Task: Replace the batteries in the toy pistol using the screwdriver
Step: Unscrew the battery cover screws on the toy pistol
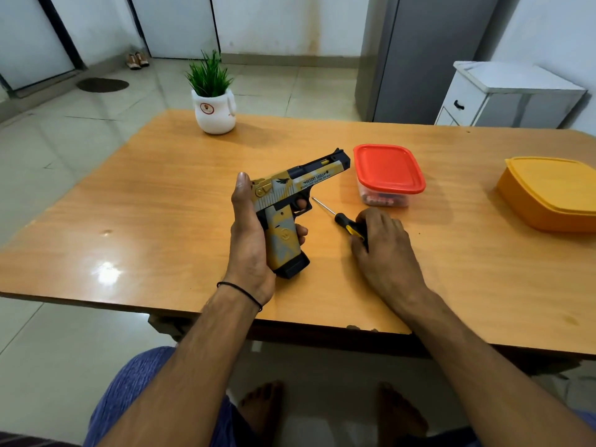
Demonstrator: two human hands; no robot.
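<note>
A yellow, grey and black toy pistol (292,201) is held upright over the middle of the wooden table (154,201), barrel pointing up and to the right. My left hand (250,240) is wrapped around its grip from the left, thumb along the back of the slide. A screwdriver (342,219) with a black and yellow handle lies on the table just right of the pistol, thin shaft pointing up-left. My right hand (382,243) rests over the rear of its handle, fingers curled on it.
A clear box with a red lid (388,167) stands beyond the screwdriver, small items inside. An orange lidded container (548,191) sits at the right edge. A potted plant (214,106) stands at the table's far side. A white cabinet (506,95) lies beyond.
</note>
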